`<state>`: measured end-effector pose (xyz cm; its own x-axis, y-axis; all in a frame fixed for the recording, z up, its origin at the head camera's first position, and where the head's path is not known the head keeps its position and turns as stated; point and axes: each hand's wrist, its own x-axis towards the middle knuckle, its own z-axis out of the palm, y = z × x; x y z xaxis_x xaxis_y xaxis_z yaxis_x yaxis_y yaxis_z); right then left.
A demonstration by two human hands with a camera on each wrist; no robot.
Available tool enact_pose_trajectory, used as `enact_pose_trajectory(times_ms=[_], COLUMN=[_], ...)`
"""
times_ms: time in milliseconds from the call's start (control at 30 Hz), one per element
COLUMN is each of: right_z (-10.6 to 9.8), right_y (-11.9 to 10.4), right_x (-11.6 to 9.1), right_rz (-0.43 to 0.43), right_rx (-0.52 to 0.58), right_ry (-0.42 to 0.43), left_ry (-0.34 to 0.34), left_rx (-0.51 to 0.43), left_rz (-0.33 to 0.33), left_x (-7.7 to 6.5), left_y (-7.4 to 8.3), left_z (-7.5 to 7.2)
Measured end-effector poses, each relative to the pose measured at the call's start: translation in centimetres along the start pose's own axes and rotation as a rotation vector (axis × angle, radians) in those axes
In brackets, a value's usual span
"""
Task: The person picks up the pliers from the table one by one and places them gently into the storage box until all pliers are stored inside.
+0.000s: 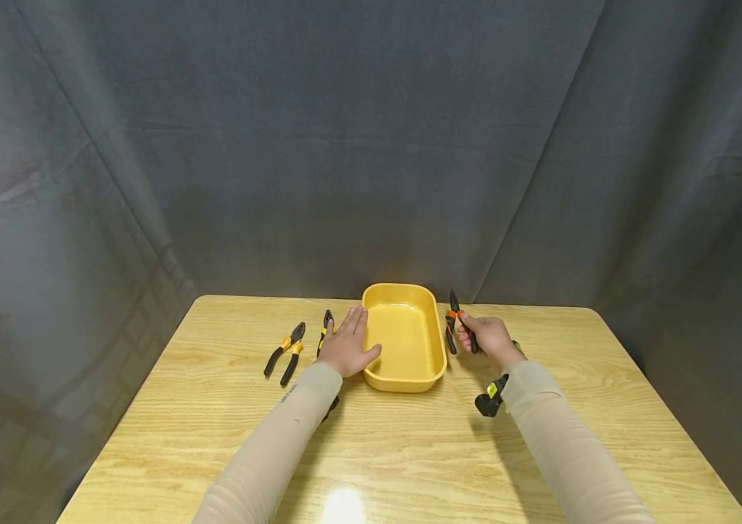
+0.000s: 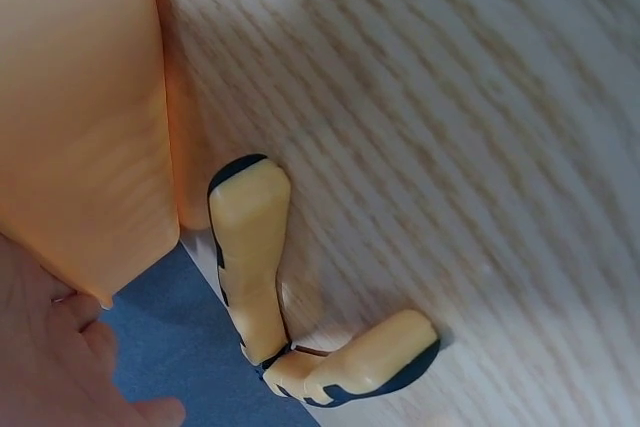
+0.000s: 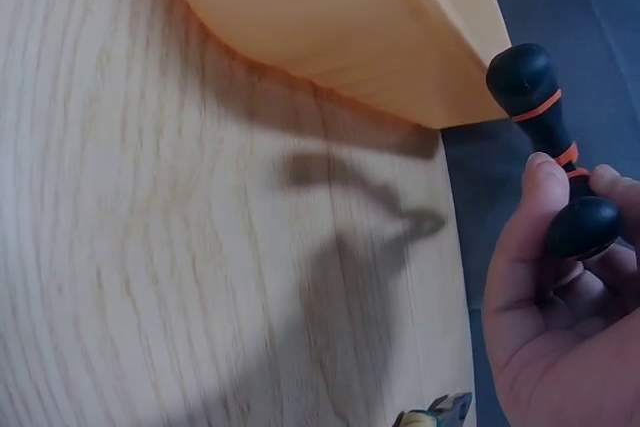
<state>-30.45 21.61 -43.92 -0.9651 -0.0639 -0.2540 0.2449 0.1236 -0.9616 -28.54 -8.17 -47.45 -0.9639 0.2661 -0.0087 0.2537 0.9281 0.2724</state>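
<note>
Your pale beige fabric sleeves (image 1: 260,458) lie nearest the camera, reaching over a light, wood-grained worktop (image 1: 410,451). Your left hand (image 1: 348,346) rests along the left side of a yellow, round-cornered, deep-walled tray (image 1: 404,331), fingers straight and thumb spread out over its interior, probably to steady it. Your right hand (image 1: 489,338) pinches one handle of the black-and-orange, slim-nosed pliers (image 1: 452,320), just beside the tray's right wall, their tips pointing away from you. The step in hand looks like handling these pliers beside the tray; whether you are lifting or lowering them, I cannot tell. Bringing them into the tray would call for raising them clear of the rim and turning your wrist inward, minding the loose second handle, which could catch the edge. The tray looks like smooth, glossy plastic; the pliers' handles are rounded and dull black with thin orange bands. To your left lie yellow-and-black pliers (image 1: 292,351) with splayed, curved handles and a stubby dark head, and a second yellow-and-black pair (image 1: 328,319) partly hidden by your left hand. Behind hangs creased dark grey cloth (image 1: 345,145).
</note>
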Motion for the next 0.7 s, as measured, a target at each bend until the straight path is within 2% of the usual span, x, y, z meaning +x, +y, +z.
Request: enact_pose_trajectory(times_ms=[333, 700], right_z=[1.1, 2.4], right_y=[-0.9, -1.3], right_x=[-0.2, 0.5], right_rz=[-0.018, -0.029], right_rx=[-0.044, -0.014], right_ry=[0.011, -0.026], left_ry=[-0.017, -0.012], left_rx=[-0.004, -0.007], left_rz=[-0.001, -0.010], left_x=[-0.3, -0.3], left_y=[0.1, 0.2], left_z=[-0.4, -0.6])
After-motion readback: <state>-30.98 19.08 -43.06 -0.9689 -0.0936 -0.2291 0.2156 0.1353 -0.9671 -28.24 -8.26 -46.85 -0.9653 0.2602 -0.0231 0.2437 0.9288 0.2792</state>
